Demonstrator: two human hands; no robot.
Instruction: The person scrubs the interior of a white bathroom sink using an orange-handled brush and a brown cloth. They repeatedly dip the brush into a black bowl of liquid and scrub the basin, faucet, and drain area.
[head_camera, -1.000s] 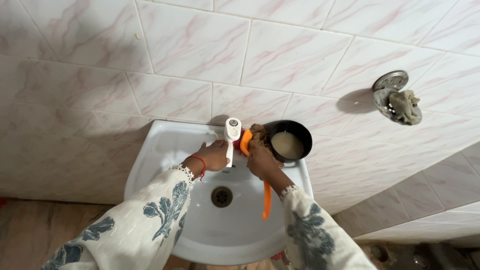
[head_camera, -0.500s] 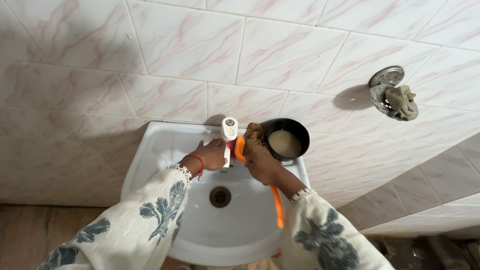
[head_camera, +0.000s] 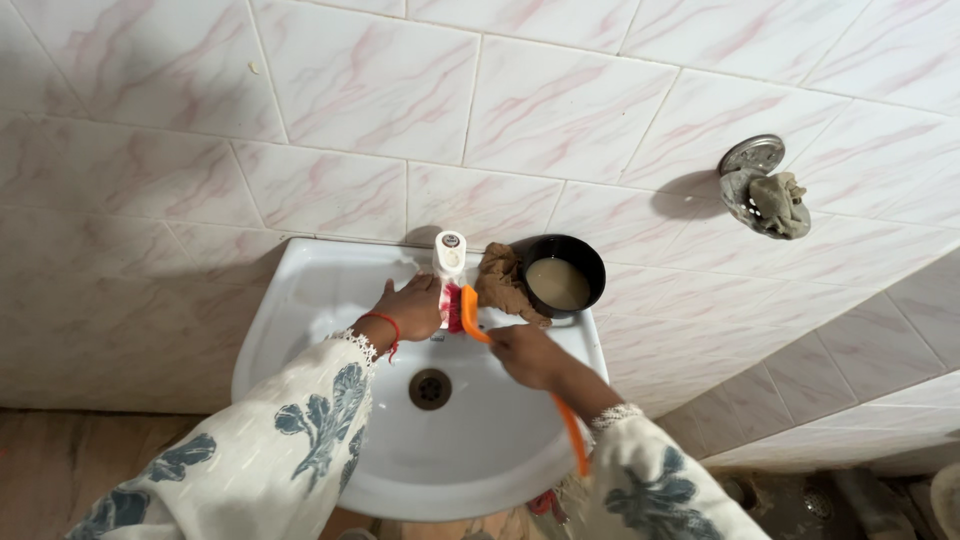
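Observation:
My left hand (head_camera: 410, 308) rests against the white tap (head_camera: 447, 260) at the back of the white wash basin (head_camera: 300, 330), fingers wrapped at its base. My right hand (head_camera: 525, 355) grips an orange long-handled brush (head_camera: 570, 425). The brush's red bristle head (head_camera: 455, 307) presses against the tap's base beside my left fingers, and its handle runs back under my right wrist. A brown cloth (head_camera: 503, 283) lies on the basin's back ledge just beyond my right hand.
A black bowl (head_camera: 575, 255) of cloudy liquid sits on the basin's right back corner. The drain (head_camera: 430, 388) is in the basin's middle. A metal wall dish (head_camera: 755, 190) holding a grey rag hangs on the pink-veined tiles at right.
My right hand has come off the brown cloth and drawn back toward me, bringing the brush head down to the tap's base. The left hand stays at the tap.

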